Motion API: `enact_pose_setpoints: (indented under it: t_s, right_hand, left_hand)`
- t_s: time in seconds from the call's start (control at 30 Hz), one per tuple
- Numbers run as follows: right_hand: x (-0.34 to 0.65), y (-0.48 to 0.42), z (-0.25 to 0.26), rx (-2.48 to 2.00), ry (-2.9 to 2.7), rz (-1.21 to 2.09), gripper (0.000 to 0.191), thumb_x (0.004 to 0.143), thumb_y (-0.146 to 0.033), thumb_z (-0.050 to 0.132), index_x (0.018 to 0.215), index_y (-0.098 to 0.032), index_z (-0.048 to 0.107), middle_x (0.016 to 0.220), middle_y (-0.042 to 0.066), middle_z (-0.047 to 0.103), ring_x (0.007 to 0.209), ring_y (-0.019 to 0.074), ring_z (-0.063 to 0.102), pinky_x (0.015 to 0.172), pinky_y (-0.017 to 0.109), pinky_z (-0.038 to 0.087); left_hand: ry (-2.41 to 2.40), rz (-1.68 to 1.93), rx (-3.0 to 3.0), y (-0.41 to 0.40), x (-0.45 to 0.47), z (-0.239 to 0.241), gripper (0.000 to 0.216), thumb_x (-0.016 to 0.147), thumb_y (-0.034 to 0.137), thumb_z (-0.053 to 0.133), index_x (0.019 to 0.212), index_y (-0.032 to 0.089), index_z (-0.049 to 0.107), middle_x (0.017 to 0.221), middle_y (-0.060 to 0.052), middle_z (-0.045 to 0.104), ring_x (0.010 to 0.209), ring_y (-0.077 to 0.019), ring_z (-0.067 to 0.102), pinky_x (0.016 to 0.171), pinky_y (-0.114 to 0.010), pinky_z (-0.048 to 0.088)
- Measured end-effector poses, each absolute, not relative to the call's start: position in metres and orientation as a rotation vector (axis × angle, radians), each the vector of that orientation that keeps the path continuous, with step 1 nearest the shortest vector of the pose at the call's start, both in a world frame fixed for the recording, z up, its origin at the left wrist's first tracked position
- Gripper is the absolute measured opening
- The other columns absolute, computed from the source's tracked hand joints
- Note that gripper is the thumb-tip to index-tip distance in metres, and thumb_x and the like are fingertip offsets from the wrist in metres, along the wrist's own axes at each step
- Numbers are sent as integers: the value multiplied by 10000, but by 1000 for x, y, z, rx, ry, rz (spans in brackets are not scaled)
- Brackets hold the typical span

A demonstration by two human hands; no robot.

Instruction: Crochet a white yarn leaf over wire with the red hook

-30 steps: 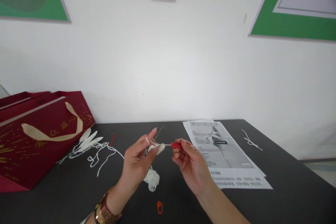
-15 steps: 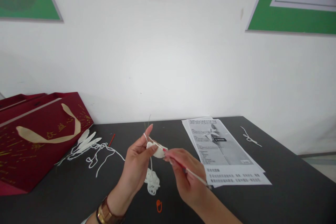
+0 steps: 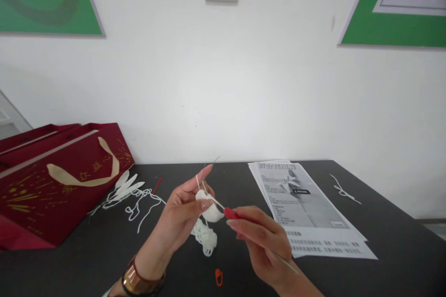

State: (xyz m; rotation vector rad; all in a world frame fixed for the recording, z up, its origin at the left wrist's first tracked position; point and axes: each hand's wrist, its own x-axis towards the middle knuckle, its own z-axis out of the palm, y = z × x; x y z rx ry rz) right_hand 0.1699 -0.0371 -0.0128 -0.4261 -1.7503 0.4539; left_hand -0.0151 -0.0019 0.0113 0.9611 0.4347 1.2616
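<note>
My left hand (image 3: pixel 186 204) pinches a small white crochet piece (image 3: pixel 212 212) between thumb and fingers, with white yarn looped over its raised index finger. A thin wire (image 3: pixel 216 159) sticks up beside that finger. In my right hand (image 3: pixel 263 239) is a crochet hook (image 3: pixel 230 213) with a red grip. Its metal tip reaches the upper edge of the piece by my left thumb; the exact stitch is too small to make out. Below the piece lies a bundle of white yarn (image 3: pixel 207 240). Nearer to me is an orange stitch marker (image 3: pixel 219 277).
At left stand dark red gift bags (image 3: pixel 80 162) with cream ribbon handles. Beside them lie white crocheted petals (image 3: pixel 127 185) with trailing yarn and a red stick (image 3: pixel 157 185). Printed sheets (image 3: pixel 310 209) lie at right, then a knotted white yarn piece (image 3: pixel 344 191). A white wall stands behind the black table (image 3: pixel 393 246).
My right hand has drawn back from the piece, to the right and down, so more of the hook's shaft and red grip shows. The whole view has shifted slightly.
</note>
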Motion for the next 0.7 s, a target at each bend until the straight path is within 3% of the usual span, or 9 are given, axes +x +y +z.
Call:
enact_pose_setpoints:
  t_s: [0.17, 0.33, 0.57, 0.7]
  right_hand:
    - [165, -31, -18, -462, -1464, 835, 246, 880, -114, 525, 1012, -242, 689, 955, 58, 679, 811, 167, 671, 705, 289, 581]
    - [157, -24, -20, -579, -1165, 1235, 158, 896, -243, 548, 969, -235, 688, 808, 31, 713, 691, 145, 687, 628, 264, 587]
    - [152, -36, -20, -721, -1481, 605, 316, 857, -96, 546, 1110, -265, 632, 894, 37, 698, 727, 152, 672, 663, 278, 556]
    - [154, -38, -22, -709, -1457, 632, 284, 871, -110, 525, 1089, -252, 638, 841, 33, 691, 695, 151, 657, 628, 274, 539]
  left_hand:
    - [451, 1272, 1074, -2, -16, 10, 526, 718, 120, 709, 1214, 264, 611, 715, 9, 549, 691, -113, 494, 626, -236, 403]
    - [661, 1262, 1238, -2, -9, 4, 452, 706, 129, 729, 1128, 281, 676, 717, 10, 571, 683, -106, 498, 652, -236, 412]
    - [767, 1409, 1024, -8, 13, -6, 586, 708, 148, 718, 1264, 258, 568, 691, 18, 602, 635, -108, 523, 681, -266, 451]
    - [739, 1441, 973, -11, 17, -8, 581, 714, 148, 710, 1264, 265, 564, 708, 17, 610, 650, -110, 550, 673, -257, 464]
